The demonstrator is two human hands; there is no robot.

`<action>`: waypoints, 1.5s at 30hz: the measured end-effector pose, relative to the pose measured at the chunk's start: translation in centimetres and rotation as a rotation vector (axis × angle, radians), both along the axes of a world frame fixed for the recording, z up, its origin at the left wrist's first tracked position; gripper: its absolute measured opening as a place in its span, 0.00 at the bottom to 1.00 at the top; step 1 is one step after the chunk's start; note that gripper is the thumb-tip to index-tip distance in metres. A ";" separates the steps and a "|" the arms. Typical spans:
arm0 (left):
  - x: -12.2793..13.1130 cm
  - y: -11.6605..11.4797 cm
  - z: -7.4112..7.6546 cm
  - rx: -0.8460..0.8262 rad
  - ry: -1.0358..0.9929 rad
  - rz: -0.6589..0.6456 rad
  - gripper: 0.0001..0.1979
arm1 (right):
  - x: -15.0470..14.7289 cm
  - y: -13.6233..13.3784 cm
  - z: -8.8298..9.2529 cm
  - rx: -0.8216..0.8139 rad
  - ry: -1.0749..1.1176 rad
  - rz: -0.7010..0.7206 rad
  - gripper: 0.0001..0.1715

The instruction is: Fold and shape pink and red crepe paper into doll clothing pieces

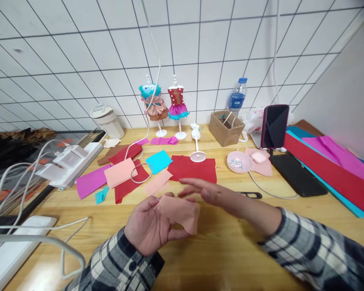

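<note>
My left hand is palm up, with a piece of peach crepe paper held between the thumb and fingers. My right hand hovers just beyond that piece, its fingers stretched out to the left and holding nothing. Behind the hands lies a red crepe paper sheet, with the round base of a small white mannequin stand resting on it. Left of it are a cyan piece, another peach piece, a magenta piece and a metal ring.
Two dressed mini mannequins stand by the tiled wall. A cardboard box, water bottle and upright phone are farther right. A pink dish holds small beads. A black-handled tool lies near my right wrist. Power strips and cables crowd the left.
</note>
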State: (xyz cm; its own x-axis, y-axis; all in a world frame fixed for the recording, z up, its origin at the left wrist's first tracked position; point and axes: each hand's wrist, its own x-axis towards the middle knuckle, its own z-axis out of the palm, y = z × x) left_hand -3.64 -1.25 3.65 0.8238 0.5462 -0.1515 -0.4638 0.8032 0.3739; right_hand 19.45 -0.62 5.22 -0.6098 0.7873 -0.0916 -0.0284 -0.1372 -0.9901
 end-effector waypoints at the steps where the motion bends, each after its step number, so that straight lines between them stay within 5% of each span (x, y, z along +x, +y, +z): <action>1: 0.0 0.0 0.0 0.001 0.021 0.019 0.14 | -0.1 -1.0 -0.8 -0.075 0.013 0.042 0.47; 4: -0.2 0.0 -0.1 0.030 0.168 0.077 0.16 | 1.1 -2.6 -2.5 -0.153 0.001 0.036 0.52; 6: -0.6 -0.1 -0.5 0.108 0.367 0.161 0.15 | 2.3 -3.3 -3.0 -0.138 -0.076 -0.016 0.47; 10: -1.4 -0.5 -1.6 0.441 0.903 0.312 0.11 | 4.4 -4.1 -2.9 -0.105 -0.336 -0.029 0.38; 13: -1.4 -0.9 -2.2 0.636 1.185 0.225 0.18 | 5.1 -4.1 -2.8 -0.022 -0.523 -0.018 0.37; 18: -0.9 -1.3 -2.3 0.738 1.441 0.025 0.19 | 5.3 -3.5 -2.8 0.038 -0.715 -0.031 0.39; 22: -1.1 -1.7 -1.7 1.330 1.815 0.123 0.13 | 5.7 -3.2 -2.6 0.044 -0.776 -0.014 0.41; 25: -1.1 -2.1 -1.7 1.969 1.642 0.214 0.09 | 6.0 -3.0 -2.5 0.147 -0.849 -0.040 0.44; 28: -0.7 -2.0 -2.4 2.254 1.324 0.164 0.12 | 6.3 -3.0 -2.3 0.238 -0.901 -0.053 0.45; 32: -0.5 -1.2 -3.3 2.202 1.269 0.131 0.13 | 6.3 -3.9 -1.2 0.446 -1.106 -0.157 0.39; 35: -0.7 -0.9 -3.5 2.134 1.256 0.122 0.14 | 5.4 -5.1 -0.2 0.715 -1.210 -0.315 0.20; 37: -0.8 -0.9 -3.4 2.146 1.266 0.128 0.15 | 4.5 -5.8 -0.2 0.855 -1.112 -0.221 0.13; 40: -0.8 -0.7 -3.1 2.227 1.291 0.120 0.15 | 3.3 -6.3 -1.4 0.960 -0.997 -0.004 0.17; 45: -0.9 -0.6 -2.7 2.255 1.310 0.100 0.14 | 2.9 -6.2 -3.6 0.941 -1.050 0.042 0.15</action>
State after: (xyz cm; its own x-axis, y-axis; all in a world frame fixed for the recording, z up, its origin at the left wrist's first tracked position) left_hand -4.52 -1.86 0.95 0.8179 0.5274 0.2299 0.5060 -0.8496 0.1487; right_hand 22.30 -6.83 1.65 -0.6114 0.7908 0.0303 0.7572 0.5957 -0.2679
